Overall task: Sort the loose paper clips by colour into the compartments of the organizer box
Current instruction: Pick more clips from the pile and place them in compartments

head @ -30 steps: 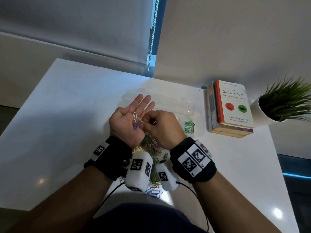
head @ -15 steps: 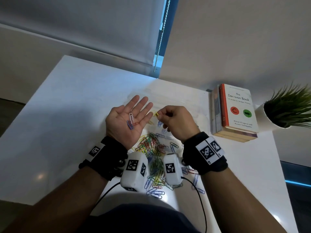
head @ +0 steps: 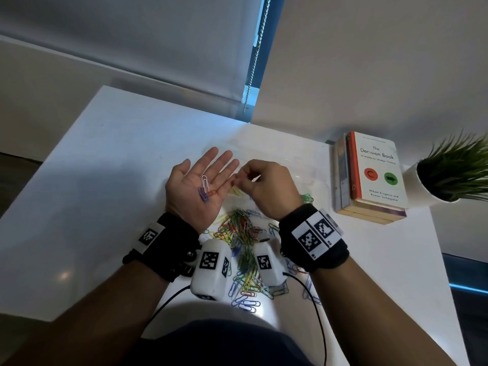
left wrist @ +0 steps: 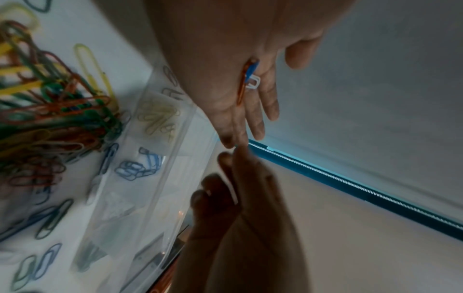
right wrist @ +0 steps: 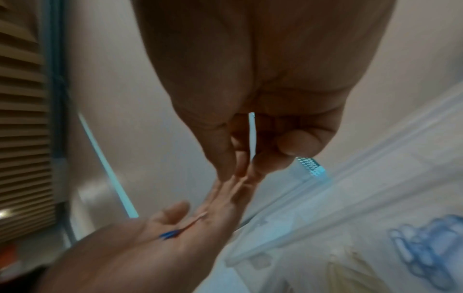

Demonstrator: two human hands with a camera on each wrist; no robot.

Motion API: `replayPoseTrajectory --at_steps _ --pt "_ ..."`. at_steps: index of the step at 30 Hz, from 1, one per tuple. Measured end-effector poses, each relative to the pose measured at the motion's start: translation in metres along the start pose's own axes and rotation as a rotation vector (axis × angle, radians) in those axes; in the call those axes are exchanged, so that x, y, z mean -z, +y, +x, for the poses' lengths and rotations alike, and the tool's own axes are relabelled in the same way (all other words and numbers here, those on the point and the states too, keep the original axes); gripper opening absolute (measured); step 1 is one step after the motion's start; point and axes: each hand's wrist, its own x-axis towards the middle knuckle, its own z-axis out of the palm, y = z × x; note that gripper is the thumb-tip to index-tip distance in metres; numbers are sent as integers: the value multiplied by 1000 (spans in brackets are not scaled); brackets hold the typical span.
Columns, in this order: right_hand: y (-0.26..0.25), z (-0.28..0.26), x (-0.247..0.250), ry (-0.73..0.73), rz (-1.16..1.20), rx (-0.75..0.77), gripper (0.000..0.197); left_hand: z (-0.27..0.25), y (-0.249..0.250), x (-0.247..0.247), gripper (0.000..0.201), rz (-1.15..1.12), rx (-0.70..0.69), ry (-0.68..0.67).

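The left hand [head: 196, 186] lies palm up with fingers straight above the clear plastic organizer box [left wrist: 160, 178], its grip slack, with a white [head: 205, 181], a blue [head: 202, 196] and a red paper clip [head: 211, 193] resting on the palm. The right hand [head: 266, 187] has its fingertips pinched together beside the left fingers; whether they hold anything, I cannot tell. The heap of mixed-colour loose clips [head: 241, 231] sits on the white table [head: 105, 167], just on the near side of the box.

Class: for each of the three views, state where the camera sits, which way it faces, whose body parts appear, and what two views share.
Head: worn on the head, faces down at the table; both forearms, left hand, right hand.
Left wrist: looks along the open left palm toward the organizer; right fingers opposite.
Right wrist: looks along the curled right hand toward the left palm.
Shared: all three show the clips in palm.
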Motion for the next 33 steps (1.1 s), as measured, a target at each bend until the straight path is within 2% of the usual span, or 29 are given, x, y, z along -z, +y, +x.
replayPoseTrajectory --at_steps 4,8,12,17,21,26,30,33 --pt "-13 -12 -11 -172 -82 122 10 -1 -6 -6 53 24 39 -28" --pt "-14 -15 -21 -185 -117 136 2 -4 -9 -2 54 36 59 -29" --pt "-16 -21 -22 -186 -23 102 10 -8 -8 1 52 17 77 -24" --pt "-8 -12 -12 -119 86 10 5 -8 -6 0 49 -26 77 -61" --pt "-2 -10 -8 -81 152 -39 11 -9 -8 -3 52 -52 89 -89" --pt "-2 -17 -9 -42 119 -20 15 -8 -14 1 55 73 93 -111" --pt "3 -15 -6 46 152 -62 15 -9 -18 6 37 259 94 -141" --pt "8 -15 -2 59 196 -103 16 -11 -19 6 20 409 61 -109"
